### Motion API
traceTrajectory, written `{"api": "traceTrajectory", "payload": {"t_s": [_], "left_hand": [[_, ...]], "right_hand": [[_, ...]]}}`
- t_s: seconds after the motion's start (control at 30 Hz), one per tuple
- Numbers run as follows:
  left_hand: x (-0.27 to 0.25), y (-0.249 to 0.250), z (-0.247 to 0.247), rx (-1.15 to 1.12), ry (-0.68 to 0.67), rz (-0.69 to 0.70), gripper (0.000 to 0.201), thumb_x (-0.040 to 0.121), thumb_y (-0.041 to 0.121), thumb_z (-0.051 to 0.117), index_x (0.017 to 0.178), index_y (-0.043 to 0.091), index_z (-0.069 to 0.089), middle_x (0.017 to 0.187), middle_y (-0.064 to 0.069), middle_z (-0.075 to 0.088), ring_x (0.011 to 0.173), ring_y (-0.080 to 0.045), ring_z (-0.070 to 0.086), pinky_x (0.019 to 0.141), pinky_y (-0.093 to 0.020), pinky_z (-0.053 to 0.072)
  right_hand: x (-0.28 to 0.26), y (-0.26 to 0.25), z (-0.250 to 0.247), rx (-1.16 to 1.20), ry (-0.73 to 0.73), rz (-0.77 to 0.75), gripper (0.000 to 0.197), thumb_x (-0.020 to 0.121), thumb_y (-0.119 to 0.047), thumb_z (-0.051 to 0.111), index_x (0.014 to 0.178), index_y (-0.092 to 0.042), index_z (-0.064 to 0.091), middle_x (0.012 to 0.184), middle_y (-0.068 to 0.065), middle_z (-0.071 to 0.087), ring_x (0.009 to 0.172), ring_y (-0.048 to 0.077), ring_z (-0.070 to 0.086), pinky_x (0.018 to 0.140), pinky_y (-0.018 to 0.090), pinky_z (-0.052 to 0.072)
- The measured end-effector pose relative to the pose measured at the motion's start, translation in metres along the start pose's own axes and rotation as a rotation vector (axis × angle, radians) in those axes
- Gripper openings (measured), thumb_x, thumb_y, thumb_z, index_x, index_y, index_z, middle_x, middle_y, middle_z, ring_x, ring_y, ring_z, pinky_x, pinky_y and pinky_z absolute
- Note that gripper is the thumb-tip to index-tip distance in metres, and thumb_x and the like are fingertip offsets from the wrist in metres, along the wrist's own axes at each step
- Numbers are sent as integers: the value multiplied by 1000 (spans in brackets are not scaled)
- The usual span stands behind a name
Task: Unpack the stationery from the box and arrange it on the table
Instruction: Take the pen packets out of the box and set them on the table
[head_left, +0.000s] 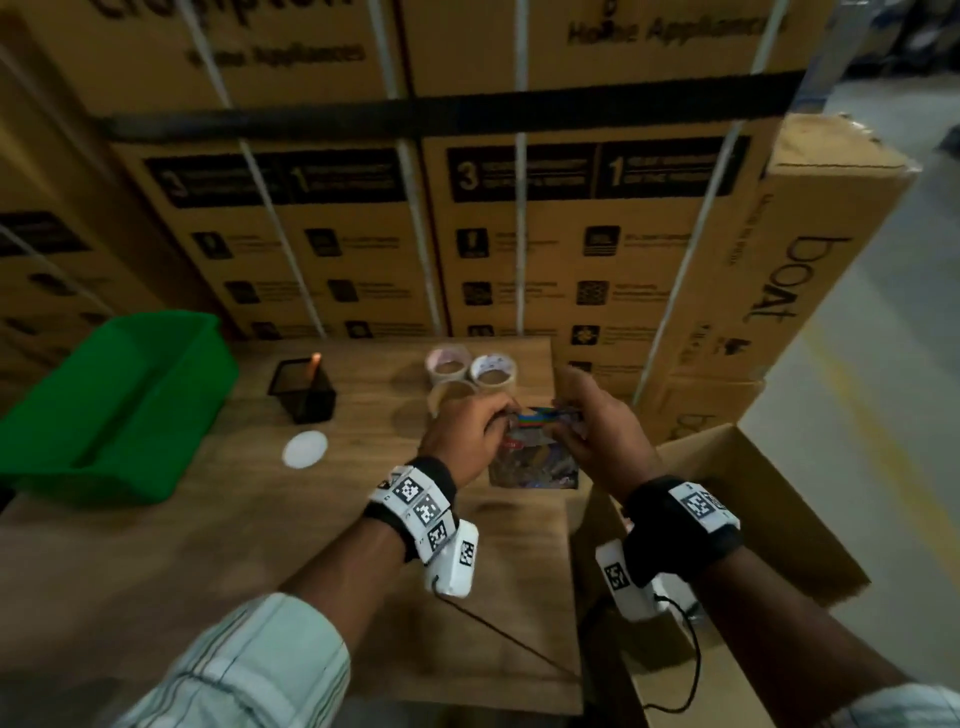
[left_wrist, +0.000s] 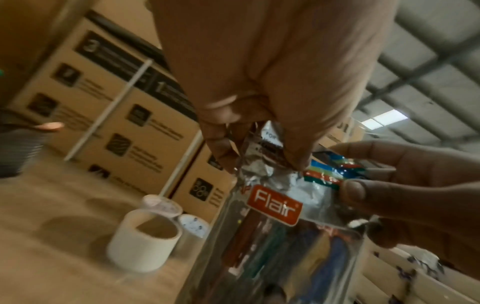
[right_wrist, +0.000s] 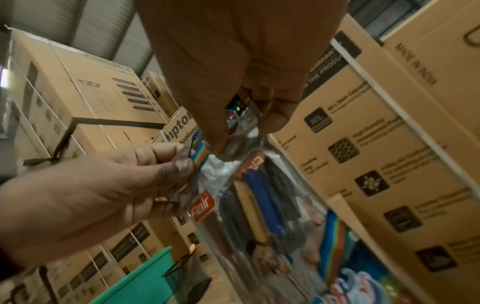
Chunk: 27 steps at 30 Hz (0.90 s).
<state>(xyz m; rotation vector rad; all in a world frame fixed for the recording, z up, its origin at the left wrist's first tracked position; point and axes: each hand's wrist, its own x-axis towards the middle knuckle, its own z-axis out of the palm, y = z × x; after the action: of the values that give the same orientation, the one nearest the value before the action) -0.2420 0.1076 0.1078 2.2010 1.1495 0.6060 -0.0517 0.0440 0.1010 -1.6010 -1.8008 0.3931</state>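
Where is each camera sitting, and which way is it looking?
Head: on the person's head, looking down at the wooden table; both forearms, left hand and right hand show.
Left wrist: looks along the left hand's fingers pinching the clear Flair pen packet.
Right wrist: looks along the right hand's fingers at the packet top; the left hand shows too.
Shared: all three show the pen packet held by both hands.

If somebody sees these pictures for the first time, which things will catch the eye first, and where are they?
First, the clear pen packet with its red Flair label, held above the wooden table; the left hand and right hand both pinch its top edge. Next, the bright green bin at the table's left, then three tape rolls just beyond the hands.
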Motion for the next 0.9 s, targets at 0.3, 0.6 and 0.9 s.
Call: {"api": "traceTrajectory", "payload": {"t_s": [0.3, 0.6, 0.9], "left_hand": [[-60, -49, -3, -143, -34, 17, 24, 90, 10, 52, 107, 19, 67, 109, -4, 71, 102, -25, 64, 87, -38, 52], [-58, 12, 41, -68, 7, 12, 24, 88, 17, 51, 106, 25, 64, 105, -5, 71, 97, -28, 65, 80, -40, 54], [-75, 55, 92, -87, 1, -95, 23, 91, 18, 49, 106, 28, 62, 106, 1, 70, 96, -21, 65, 80, -37, 55]], "right_hand": [[-19, -74, 43, -384, -166, 102, 9, 85, -17, 61, 91, -19, 68, 89, 8, 70, 84, 31, 65, 66, 38, 50], [-56, -43, -9, -435, -96, 68, 13, 88, -19, 58, 97, -20, 68, 96, 5, 71, 85, 27, 66, 68, 35, 53], [-92, -9, -47, -417, -191, 12, 11, 91, -23, 57, 96, -18, 66, 90, 1, 69, 76, 16, 65, 64, 26, 52]]}}
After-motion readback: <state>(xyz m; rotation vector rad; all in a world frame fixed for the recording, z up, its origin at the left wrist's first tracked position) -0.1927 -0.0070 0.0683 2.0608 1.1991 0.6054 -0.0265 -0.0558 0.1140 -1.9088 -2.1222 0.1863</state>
